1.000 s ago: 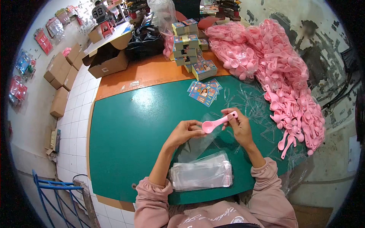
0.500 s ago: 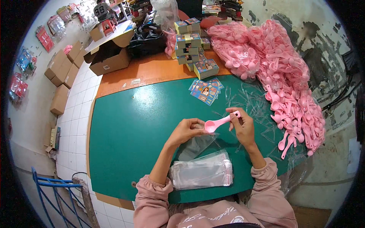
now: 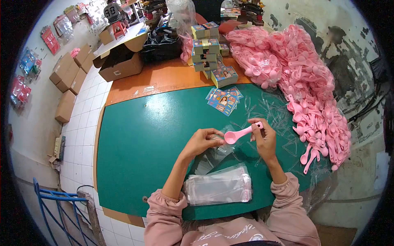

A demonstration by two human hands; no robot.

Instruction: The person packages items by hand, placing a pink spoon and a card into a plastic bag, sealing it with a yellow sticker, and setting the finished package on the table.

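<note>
A pink plastic measuring spoon is pinched by its handle in my right hand, its bowl pointing left. My left hand is closed at the fingertips on a clear plastic bag, which hangs down below the fingers. The spoon's bowl overlaps the bag's upper edge in this view, close to my left fingertips. Below both hands, a stack of clear plastic bags lies on the green table top. Thin clear plastic pieces are scattered right of my right hand.
A large heap of pink spoons, partly bagged, covers the table's right side. Loose printed cards lie ahead, before stacked bundles of cards. An opened cardboard box and a black plastic bag stand at the far left.
The spoon and my right hand have shifted slightly right and down. More of the clear bag now shows spread open beside the spoon's bowl.
</note>
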